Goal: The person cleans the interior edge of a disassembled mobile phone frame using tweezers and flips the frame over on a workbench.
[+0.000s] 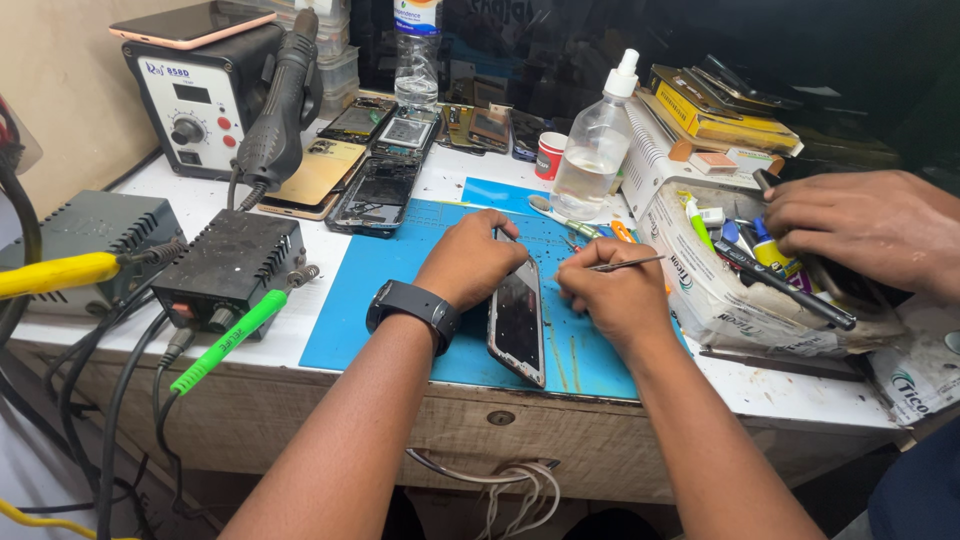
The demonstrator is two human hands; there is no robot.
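The left hand (470, 262) steadies a dark phone (518, 322) on the blue mat (400, 290); at its three o'clock the right hand (615, 297) pinches tweezers (625, 264). Another person's hand (865, 228) rests at two o'clock on a tool box (720, 290).

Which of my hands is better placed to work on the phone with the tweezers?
Probably the right hand: it already holds the tweezers beside the phone, which the left hand steadies.

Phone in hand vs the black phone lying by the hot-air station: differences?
The phone in hand is tilted on edge, steadied by the left hand; the black phone lies flat, untouched. The held phone sits on the blue mat; the black phone rests mostly on the white table, overlapping the mat's corner. The right hand holds tweezers beside the held one. Both are dark slabs.
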